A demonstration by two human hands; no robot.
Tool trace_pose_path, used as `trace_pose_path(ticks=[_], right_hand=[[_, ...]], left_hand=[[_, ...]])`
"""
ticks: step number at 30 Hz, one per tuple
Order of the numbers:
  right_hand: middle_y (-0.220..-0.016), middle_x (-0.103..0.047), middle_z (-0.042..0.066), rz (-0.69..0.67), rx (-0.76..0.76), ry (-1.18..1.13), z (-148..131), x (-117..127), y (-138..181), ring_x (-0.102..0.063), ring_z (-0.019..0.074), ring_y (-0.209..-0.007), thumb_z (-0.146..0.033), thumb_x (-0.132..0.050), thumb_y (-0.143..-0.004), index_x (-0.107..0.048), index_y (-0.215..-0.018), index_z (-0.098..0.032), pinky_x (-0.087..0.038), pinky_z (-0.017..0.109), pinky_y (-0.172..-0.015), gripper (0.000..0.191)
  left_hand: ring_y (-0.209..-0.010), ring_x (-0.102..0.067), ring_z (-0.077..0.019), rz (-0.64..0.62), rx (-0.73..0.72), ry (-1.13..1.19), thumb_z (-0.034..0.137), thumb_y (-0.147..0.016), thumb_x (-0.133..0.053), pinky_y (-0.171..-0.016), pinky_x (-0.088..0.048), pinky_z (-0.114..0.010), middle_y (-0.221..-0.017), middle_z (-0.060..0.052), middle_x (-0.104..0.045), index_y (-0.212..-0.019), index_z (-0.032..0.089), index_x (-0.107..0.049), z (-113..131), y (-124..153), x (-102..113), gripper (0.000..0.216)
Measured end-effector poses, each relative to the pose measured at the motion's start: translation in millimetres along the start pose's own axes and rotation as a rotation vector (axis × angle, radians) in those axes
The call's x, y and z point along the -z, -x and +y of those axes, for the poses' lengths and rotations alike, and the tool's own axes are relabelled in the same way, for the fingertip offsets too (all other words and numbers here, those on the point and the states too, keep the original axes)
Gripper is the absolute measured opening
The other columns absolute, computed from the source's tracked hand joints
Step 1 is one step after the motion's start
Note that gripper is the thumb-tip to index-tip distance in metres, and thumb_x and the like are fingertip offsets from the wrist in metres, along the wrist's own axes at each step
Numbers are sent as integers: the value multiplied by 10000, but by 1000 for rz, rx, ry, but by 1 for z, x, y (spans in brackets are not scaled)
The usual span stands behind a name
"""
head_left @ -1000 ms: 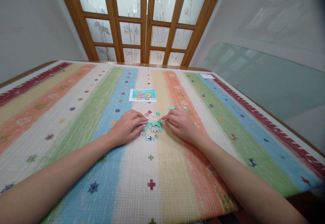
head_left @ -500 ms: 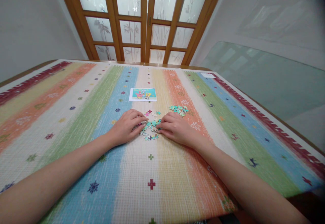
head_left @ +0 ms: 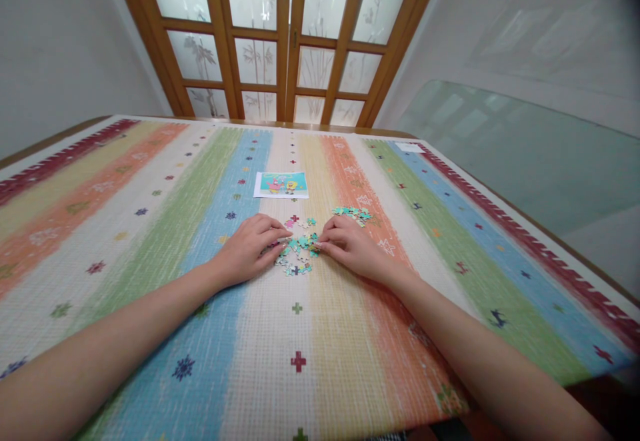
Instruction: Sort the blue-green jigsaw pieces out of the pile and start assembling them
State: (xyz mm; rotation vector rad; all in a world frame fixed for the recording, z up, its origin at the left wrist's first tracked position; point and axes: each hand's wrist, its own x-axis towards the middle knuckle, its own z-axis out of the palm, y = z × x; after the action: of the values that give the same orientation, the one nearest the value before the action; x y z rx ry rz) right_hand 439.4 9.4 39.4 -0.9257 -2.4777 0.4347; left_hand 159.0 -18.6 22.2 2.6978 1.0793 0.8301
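1. Watching through the head cam, I've got two hands at a striped tablecloth (head_left: 270, 374), one on each side of a loose heap of puzzle pieces (head_left: 300, 244).
2. Left hand (head_left: 253, 249): fingers bent, thumb a little apart from the fingertips, right at the heap's left edge. Honestly can't tell from here if it has hold of a piece.
3. Right hand (head_left: 353, 246): thumb and fingertips close together at the heap's right edge. Same deal, I can't make out whether a piece is pinched in there.
4. Another bunch of pieces (head_left: 353, 214) lies just beyond the right hand.
5. Little cartoon picture (head_left: 283, 185) lies flat past the heap, and glass-paned doors (head_left: 256, 61) stand behind it all.
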Motion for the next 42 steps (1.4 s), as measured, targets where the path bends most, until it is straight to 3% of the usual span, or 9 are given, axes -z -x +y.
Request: trace_pose_path(ticks=[6,10,15,24,29,35,39,42], right_hand=[[-945,-643,72,84,-77,54,0,3,1,-578,234,-938,-262,-722,-895,-696,-907,-206,-436,381,-843,63],[-995,-642,79,42,60,107,-11,2,1,-558,235,-971,-259,-663,-939,-713,-1014,-226,-423,376,-861,96],[-1010,-648,74,-55,153,219,-18,-6,3,-536,240,-984,-377,-658,-953,-746,-1076,-263,-386,379,-871,189],[-970,-675,63,-8,204,349,-21,-11,2,-537,233,-950,-372,-624,-977,-765,-981,-246,-345,388,-860,189],[-941,-677,57,56,199,301,-22,-10,2,-539,229,-930,-345,-599,-989,-763,-963,-249,-363,382,-841,192],[-917,-651,69,297,-3,83,10,14,1,-589,220,-895,-319,-617,-954,-762,-905,-237,-423,376,-820,174],[-878,-657,79,448,-300,-4,56,33,7,-607,237,-870,-531,-659,-874,-770,-855,-215,-454,392,-819,335],[-880,-671,87,476,-504,-7,86,36,13,-604,219,-789,-608,-619,-844,-783,-883,-187,-463,357,-730,453]], left_hand=[[-1111,-576,-248,-5,-1,-2,281,-1008,-514,-977,-468,-457,-1161,-109,-652,-1234,201,-646,0,0,0,274],[-1105,-582,-247,4,6,10,277,-1002,-520,-982,-468,-462,-1149,-103,-658,-1225,215,-652,1,0,0,266],[-1106,-585,-249,11,12,13,282,-1005,-512,-977,-472,-461,-1147,-102,-661,-1219,217,-657,2,-1,0,267],[-1103,-584,-246,14,7,6,287,-1011,-511,-980,-469,-459,-1145,-104,-661,-1213,203,-657,2,-1,0,263],[-1109,-581,-243,10,10,0,292,-1012,-509,-983,-471,-455,-1151,-96,-656,-1228,220,-646,2,-1,0,266],[-1115,-577,-242,9,-9,-1,282,-1014,-506,-978,-473,-456,-1160,-104,-654,-1226,203,-641,1,0,0,263],[-1100,-581,-243,7,-16,5,275,-1013,-504,-966,-480,-461,-1152,-106,-654,-1224,201,-641,0,0,-1,262],[-1105,-579,-247,4,-13,6,273,-1009,-506,-970,-479,-465,-1155,-111,-653,-1230,202,-641,-1,0,-1,268]])
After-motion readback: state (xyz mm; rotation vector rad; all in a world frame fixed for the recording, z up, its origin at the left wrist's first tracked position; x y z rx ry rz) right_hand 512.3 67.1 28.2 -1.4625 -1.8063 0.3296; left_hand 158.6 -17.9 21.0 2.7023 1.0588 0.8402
